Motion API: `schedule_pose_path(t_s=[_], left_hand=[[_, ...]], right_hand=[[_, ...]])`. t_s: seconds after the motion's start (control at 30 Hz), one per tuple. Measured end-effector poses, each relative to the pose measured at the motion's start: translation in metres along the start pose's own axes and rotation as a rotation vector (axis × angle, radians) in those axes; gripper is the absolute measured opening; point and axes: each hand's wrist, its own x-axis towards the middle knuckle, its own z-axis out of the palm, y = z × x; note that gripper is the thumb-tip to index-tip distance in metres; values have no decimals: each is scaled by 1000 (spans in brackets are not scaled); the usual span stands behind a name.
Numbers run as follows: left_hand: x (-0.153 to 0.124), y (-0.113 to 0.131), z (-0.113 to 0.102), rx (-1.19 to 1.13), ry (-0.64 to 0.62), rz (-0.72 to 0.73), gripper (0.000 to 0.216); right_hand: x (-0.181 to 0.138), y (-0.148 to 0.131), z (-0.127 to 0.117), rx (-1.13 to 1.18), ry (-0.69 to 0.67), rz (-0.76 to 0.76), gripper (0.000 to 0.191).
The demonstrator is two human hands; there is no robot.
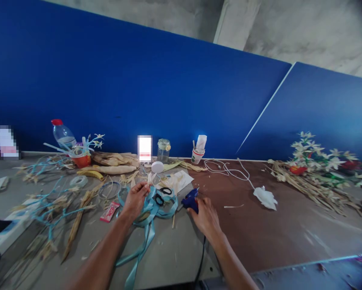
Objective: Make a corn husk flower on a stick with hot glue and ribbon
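Two hands: both are out over the middle of the desk (274, 233), with bare forearms coming in from the bottom edge.
Left hand (136, 200): the grip is pinched tight, thumb and fingertips closed on a thin pale husk strip (149, 180). It sticks up and looks dry and papery.
Right hand (205, 217): the grip is curled over the handle of the glue gun (190, 199) and closed on it. The gun sits low on the desk.
Glue gun: small, blue, hard plastic, just right of the ribbon pile. A black cord (200, 262) runs from under the wrist to the near edge.
Ribbon (147, 237): light blue, flat and satiny, looped loosely under the left hand with one tail trailing toward the near edge.
Scissors (162, 196): black oval handles lying on the ribbon loops, between the two hands.
Desk surface: grey and dusty on the left, brown and scuffed on the right.
Left clutter: dried stalks (78, 217), stringy and straw-coloured, plus a curved yellow banana (92, 174), a clear tape roll (78, 181) and a flat red packet (110, 211).
Back row: a plastic bottle (63, 135) with a red cap, a round glass jar (163, 150) and a paper cup (197, 155), all near the smooth blue partition (138, 80).
Right side: a thin white cable (229, 169) in loose curls, a crumpled white flower (265, 197), and well apart from that a bunch of white flowers (316, 157) on straw stems.
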Motion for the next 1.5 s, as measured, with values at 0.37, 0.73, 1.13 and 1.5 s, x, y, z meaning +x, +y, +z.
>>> schedule_pose_path(t_s=[0.37,0.73,1.13,1.5], left_hand=[[1,-1,-4,-79,-22,18,15],[0,2,-3,-191,7,-73,22],[4,0,-9,-175,6,-69,20],[-2,9,1,-139,22,-112,22]], right_hand=[[11,8,9,279,84,-21,28],[0,-42,-44,1555,-529,-157,46],[10,-78,-14,1223,-256,-392,36],[13,-72,11,1128,-127,-496,32]])
